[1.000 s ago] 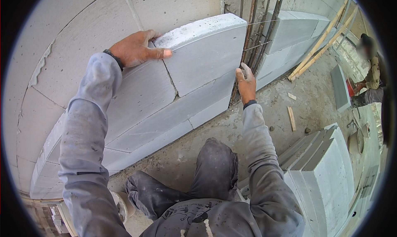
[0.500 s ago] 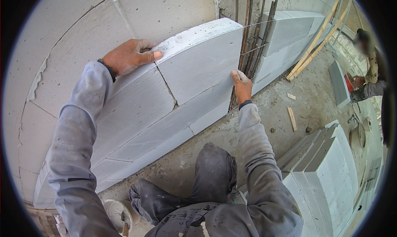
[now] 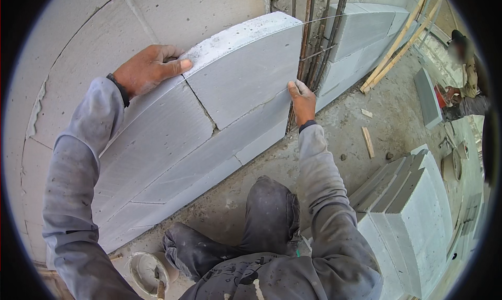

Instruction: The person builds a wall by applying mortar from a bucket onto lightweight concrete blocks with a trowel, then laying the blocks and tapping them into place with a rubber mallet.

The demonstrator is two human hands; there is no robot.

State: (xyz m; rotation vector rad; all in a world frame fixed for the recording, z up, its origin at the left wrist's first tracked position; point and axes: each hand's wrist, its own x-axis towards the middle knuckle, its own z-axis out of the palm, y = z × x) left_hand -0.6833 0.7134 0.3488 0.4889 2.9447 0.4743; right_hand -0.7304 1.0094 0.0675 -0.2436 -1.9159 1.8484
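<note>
A pale aerated concrete block (image 3: 246,72) stands on edge in the top course of a low block wall (image 3: 204,153). At the block's upper left end, my left hand (image 3: 149,72) is closed on its top, thumb near the front edge and fingertips hidden behind. My right hand (image 3: 303,102) grips the lower right end, with the thumb on the face and the other fingers around the end, partly hidden. A narrow dark joint parts this block from the neighbouring block (image 3: 157,138). A thin string runs along the top front edge.
Steel rebars (image 3: 316,54) rise just beyond the block's right end. Further right, wooden battens (image 3: 402,41) lean near another block wall. Stacked blocks (image 3: 413,211) stand right of my knees, a mortar bucket (image 3: 144,271) at lower left. A co-worker (image 3: 473,85) is at far right beside an upright slab.
The wall and both hands appear slightly further left in the picture. Both hands keep their places on the block, with no clear movement of it against its neighbour.
</note>
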